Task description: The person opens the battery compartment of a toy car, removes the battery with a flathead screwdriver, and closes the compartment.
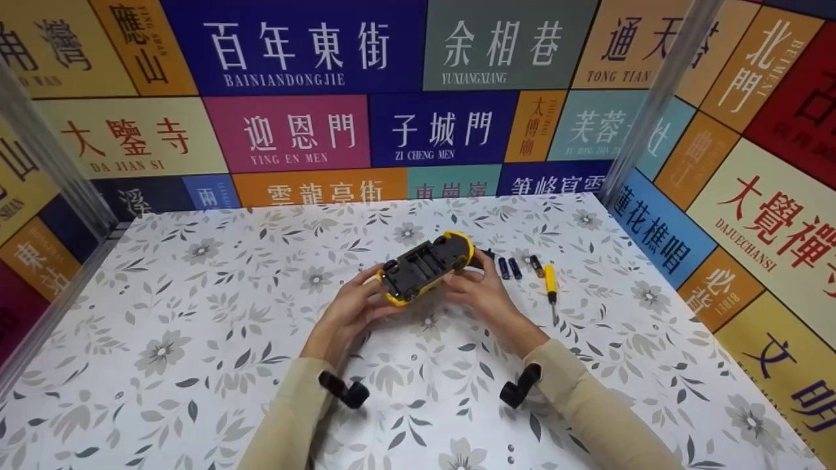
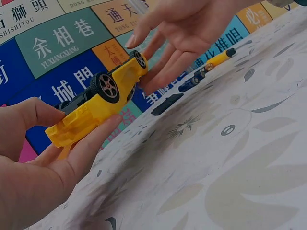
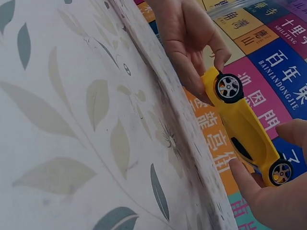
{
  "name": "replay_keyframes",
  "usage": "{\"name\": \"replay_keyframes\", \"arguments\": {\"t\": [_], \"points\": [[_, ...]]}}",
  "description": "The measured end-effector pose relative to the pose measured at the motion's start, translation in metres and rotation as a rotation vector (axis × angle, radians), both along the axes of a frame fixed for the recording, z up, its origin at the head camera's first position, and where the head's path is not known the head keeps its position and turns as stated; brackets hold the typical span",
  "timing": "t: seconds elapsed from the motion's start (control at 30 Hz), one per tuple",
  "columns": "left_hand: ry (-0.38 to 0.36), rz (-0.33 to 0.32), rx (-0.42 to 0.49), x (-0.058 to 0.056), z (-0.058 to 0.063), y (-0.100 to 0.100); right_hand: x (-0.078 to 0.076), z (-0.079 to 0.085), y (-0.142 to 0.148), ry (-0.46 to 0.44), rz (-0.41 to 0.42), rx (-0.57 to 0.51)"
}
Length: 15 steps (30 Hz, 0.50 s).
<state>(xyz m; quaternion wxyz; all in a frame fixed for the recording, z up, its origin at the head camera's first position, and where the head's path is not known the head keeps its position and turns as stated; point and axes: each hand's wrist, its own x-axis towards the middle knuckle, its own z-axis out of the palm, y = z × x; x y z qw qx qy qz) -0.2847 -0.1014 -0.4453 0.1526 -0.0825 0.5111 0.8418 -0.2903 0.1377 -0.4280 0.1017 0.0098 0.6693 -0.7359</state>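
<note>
A yellow toy car is held above the table, its black underside with an open, slotted compartment facing up toward the head camera. My left hand grips one end of it, thumb on the underside and fingers along the yellow body, as the left wrist view shows. At the other end is my right hand. Its fingers lie extended along the car's side, close to the wheel. The right thumb stands a little apart from the body in the right wrist view.
Beyond the right hand lie dark blue batteries, a black-and-gold battery and a small black flat piece. Beside them is a screwdriver with a yellow handle. Colourful sign-printed walls border the flower-patterned table.
</note>
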Motion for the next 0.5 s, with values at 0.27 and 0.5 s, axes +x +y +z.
{"name": "replay_keyframes", "arguments": {"t": [0.27, 0.5], "points": [[0.029, -0.091, 0.004, 0.001, 0.002, 0.001, -0.012, 0.004, -0.005, 0.021, -0.049, -0.022], [0.026, -0.130, -0.028, 0.001, 0.003, -0.001, -0.017, 0.008, -0.008, 0.045, -0.043, -0.088]]}}
